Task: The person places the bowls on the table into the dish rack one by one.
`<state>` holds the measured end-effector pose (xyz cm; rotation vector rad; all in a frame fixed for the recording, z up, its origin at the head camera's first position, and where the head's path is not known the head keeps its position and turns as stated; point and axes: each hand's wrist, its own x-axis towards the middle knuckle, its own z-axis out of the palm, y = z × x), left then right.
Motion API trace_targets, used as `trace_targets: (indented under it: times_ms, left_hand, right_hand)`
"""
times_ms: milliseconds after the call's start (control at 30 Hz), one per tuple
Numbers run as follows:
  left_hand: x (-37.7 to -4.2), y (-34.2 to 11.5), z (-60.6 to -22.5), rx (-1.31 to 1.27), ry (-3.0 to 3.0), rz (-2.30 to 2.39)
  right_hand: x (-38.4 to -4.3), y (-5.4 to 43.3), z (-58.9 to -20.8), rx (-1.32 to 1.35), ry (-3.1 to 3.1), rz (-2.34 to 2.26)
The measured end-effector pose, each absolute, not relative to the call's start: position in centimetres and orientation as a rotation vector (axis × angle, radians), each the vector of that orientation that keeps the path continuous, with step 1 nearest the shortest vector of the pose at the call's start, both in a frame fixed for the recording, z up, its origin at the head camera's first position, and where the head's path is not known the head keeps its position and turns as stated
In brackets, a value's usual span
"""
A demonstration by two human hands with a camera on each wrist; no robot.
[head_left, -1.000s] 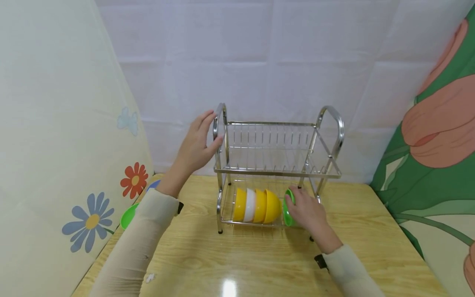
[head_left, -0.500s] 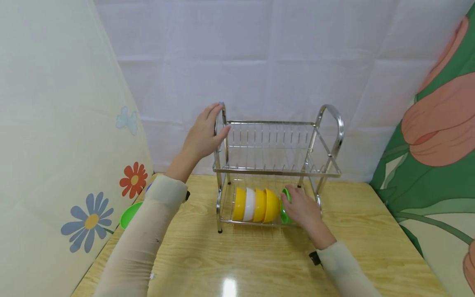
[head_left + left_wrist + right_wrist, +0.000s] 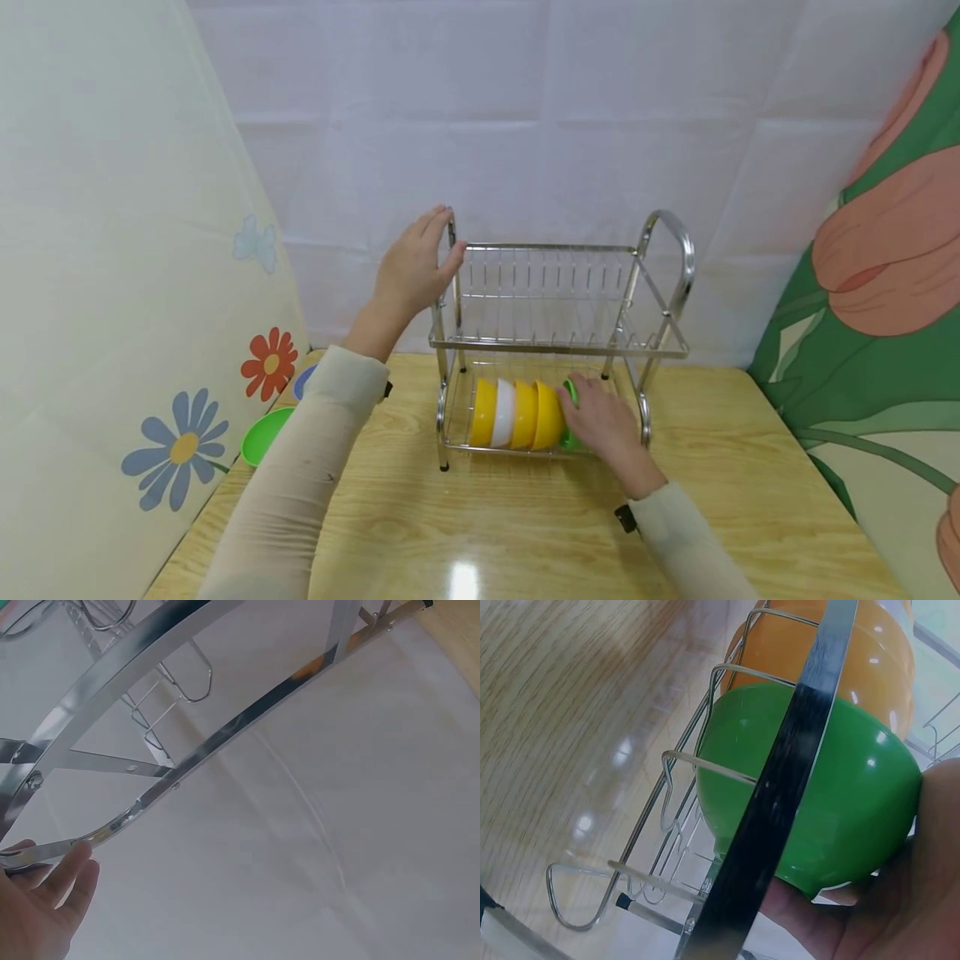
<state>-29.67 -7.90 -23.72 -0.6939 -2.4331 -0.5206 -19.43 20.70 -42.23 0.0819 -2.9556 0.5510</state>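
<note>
A two-tier metal dish rack [image 3: 558, 346] stands on the table against the back cloth. My left hand [image 3: 411, 267] grips its left upper handle, and the handle's bar [image 3: 105, 827] runs between thumb and fingers in the left wrist view. On the lower tier, my right hand [image 3: 606, 417] holds a green bowl [image 3: 855, 787] on its side, fingers at the bowl's base. That bowl sits right beside the nearest yellow bowl [image 3: 550, 415]. A white bowl [image 3: 503, 414] stands among the yellow ones in the same row. My fingers hide much of the green bowl in the head view.
At the table's left edge lie another green dish [image 3: 262, 435] and a blue dish [image 3: 302, 383], partly behind my left sleeve. The rack's right handle [image 3: 686, 258] rises near my right arm. Patterned cloths [image 3: 862, 275] bound the table on both sides.
My right hand has moved left with the green bowl, closing the space to the yellow bowl. My left hand has shifted up and right onto the rack's left handle.
</note>
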Motion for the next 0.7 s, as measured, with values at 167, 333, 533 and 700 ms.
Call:
trace_targets:
  times_ms: [167, 333, 533, 700]
  left_hand:
    - [-29.8, -7.8, -24.2, -0.72, -2.359, -0.559]
    - [-29.6, -7.7, -24.5, -0.736, -2.32, -0.593]
    - [-29.7, -7.5, -24.7, -0.756, -2.267, -0.62]
    - [-29.7, -7.3, -24.9, -0.769, -2.248, -0.647]
  right_hand:
    - [-19.3, 20.4, -42.5, 0.079, -2.967, 0.567]
    - [-19.1, 20.2, -42.6, 0.066, -2.989, 0.606]
    - [-18.8, 20.0, -42.4, 0.054, -3.004, 0.618]
    - [-18.8, 20.0, -42.6, 0.056, -3.021, 0.616]
